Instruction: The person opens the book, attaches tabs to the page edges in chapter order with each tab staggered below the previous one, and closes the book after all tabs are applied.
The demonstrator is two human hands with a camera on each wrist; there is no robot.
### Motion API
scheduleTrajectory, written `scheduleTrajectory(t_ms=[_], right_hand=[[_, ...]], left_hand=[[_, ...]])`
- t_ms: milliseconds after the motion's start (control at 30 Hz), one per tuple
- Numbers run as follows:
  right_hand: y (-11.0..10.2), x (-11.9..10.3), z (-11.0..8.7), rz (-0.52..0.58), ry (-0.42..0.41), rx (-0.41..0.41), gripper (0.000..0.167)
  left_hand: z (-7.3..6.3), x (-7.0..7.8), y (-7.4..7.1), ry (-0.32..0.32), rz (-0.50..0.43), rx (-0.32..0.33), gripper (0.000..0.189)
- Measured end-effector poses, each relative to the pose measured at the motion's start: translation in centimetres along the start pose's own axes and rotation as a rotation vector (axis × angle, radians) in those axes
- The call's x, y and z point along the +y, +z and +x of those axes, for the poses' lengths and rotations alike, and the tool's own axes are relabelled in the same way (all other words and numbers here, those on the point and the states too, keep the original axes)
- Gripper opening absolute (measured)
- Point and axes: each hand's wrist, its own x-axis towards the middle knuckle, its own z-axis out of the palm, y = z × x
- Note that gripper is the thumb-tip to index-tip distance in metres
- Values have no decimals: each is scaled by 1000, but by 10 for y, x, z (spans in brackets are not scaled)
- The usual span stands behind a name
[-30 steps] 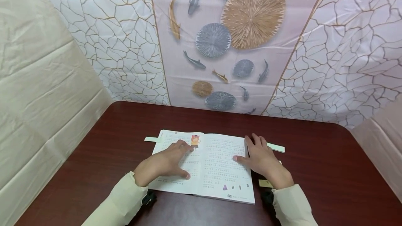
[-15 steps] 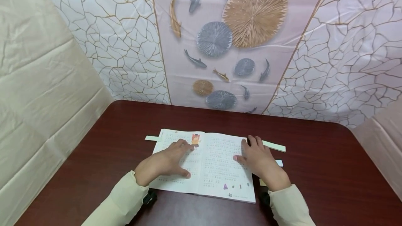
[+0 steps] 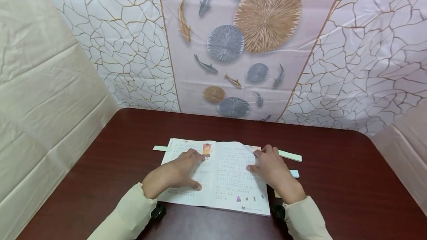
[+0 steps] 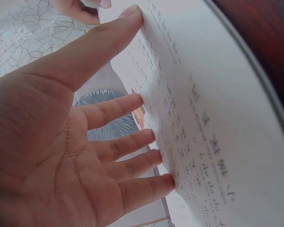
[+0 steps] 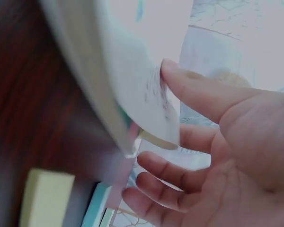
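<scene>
An open book (image 3: 233, 188) with printed text and small coloured pictures lies flat on the dark red table. Spread over its left page, my left hand (image 3: 176, 173) rests with fairly straight fingers; the left wrist view has the fingertips (image 4: 167, 181) touching the paper. At the right page's outer edge is my right hand (image 3: 275, 171). Its thumb presses the top of the page (image 5: 146, 66) and its index finger is behind the paper, pinching the edge. That page's far corner curls up, showing part of an orange picture beneath. The other right fingers hang loose.
A pale green strip (image 3: 161, 148) sticks out left of the book. Right of it lie another green strip (image 3: 291, 156), a light blue piece (image 3: 295, 173) and a yellow block (image 5: 46, 198), partly hidden by my right hand. A patterned cloth (image 3: 233, 66) hangs behind the table.
My right hand has shifted slightly left and drawn its fingers in at the page edge. The right page's upper corner has lifted. The blue piece has come into view. The left hand stays put.
</scene>
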Motion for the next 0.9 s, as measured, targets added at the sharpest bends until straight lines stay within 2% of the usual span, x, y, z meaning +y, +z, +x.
scheduleTrajectory(t_ms=[200,333,400,500,633,667,767,900], right_hand=[[-10,-3,-4,258,87,16,77],[-16,0,-3,449,114,84,91],[-19,1,-3,524,134,118,92],[-23,1,-2,665,156,139,72],[-23,1,-3,804,149,118,28],[-22,1,-3,819,145,114,27],[-17,-1,-5,835,134,115,41],[-11,-4,-10,926,109,105,61]], left_hand=[[-1,-2,0,10,-14,-5,89],[-1,-2,0,19,-4,1,89],[0,-2,0,25,-3,3,89],[-1,-3,-1,32,-3,2,89],[-2,1,-1,24,6,-1,87],[-3,2,-1,17,15,0,87],[-5,7,0,7,56,22,82],[-8,14,6,43,97,82,67]])
